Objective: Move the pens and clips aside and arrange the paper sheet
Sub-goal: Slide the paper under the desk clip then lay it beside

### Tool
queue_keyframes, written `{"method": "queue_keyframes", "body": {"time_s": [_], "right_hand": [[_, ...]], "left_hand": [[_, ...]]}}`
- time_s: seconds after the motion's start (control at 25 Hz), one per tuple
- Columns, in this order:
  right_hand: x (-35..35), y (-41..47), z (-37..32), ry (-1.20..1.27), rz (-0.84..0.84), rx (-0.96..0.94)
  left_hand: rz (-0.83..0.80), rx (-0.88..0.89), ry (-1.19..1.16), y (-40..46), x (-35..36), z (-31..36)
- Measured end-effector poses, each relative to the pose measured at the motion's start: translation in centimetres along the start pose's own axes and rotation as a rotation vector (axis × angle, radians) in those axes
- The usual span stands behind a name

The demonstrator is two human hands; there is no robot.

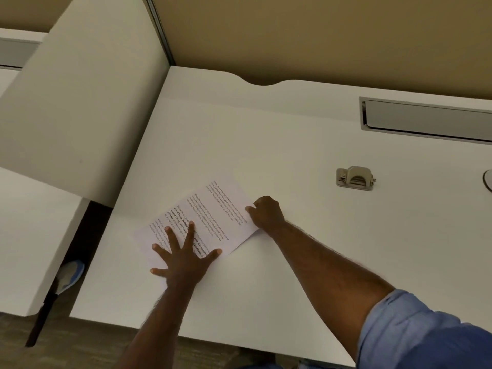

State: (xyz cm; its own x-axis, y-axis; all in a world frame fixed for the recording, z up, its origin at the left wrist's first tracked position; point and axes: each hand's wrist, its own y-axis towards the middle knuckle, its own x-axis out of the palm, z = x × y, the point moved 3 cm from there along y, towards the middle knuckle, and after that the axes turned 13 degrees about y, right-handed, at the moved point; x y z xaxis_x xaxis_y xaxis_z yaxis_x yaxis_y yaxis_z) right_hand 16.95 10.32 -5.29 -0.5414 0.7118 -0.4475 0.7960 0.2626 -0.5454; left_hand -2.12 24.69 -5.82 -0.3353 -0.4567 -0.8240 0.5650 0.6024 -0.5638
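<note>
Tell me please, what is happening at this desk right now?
A person is working with a printed paper sheet on a white desk. The left hand lies flat on it with fingers spread, pressing its near end. The right hand grips the sheet's right edge. The sheet lies at an angle to the desk's front edge. A metal hole punch sits apart to the right. No pens or clips are in view.
</note>
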Motion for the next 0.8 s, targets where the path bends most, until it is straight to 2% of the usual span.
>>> {"method": "queue_keyframes", "body": {"time_s": [0.12, 0.2, 0.28, 0.36, 0.44, 0.56, 0.64, 0.8], "right_hand": [[-0.7, -0.5, 1.1, 0.074, 0.037, 0.003], [-1.5, -0.9, 2.2, 0.166, 0.075, 0.044], [-2.9, -1.1, 3.8, 0.249, 0.08, 0.088], [-4.8, -1.6, 5.6, 0.369, 0.093, 0.146], [-6.9, -2.4, 7.6, 0.491, 0.115, 0.191], [-10.3, -4.0, 10.6, 0.599, 0.158, 0.219], [-12.5, -5.2, 12.6, 0.631, 0.19, 0.214], [-16.5, -7.4, 16.4, 0.627, 0.277, 0.212]], "left_hand": [[0.037, 0.02, -0.051, -0.3, -0.9, 0.3], [0.179, 0.006, -0.13, -0.5, -2.1, 0.3], [0.329, -0.074, -0.275, -0.6, -3.2, -0.2], [0.382, -0.213, -0.457, -0.8, -3.7, -0.6], [0.32, -0.292, -0.593, -0.8, -3.2, -0.2], [0.124, -0.27, -0.756, -1.1, -1.9, 2.1], [0.026, -0.194, -0.806, -1.6, -1.0, 4.6], [0.005, -0.061, -0.767, -2.9, -0.2, 10.0]]}}
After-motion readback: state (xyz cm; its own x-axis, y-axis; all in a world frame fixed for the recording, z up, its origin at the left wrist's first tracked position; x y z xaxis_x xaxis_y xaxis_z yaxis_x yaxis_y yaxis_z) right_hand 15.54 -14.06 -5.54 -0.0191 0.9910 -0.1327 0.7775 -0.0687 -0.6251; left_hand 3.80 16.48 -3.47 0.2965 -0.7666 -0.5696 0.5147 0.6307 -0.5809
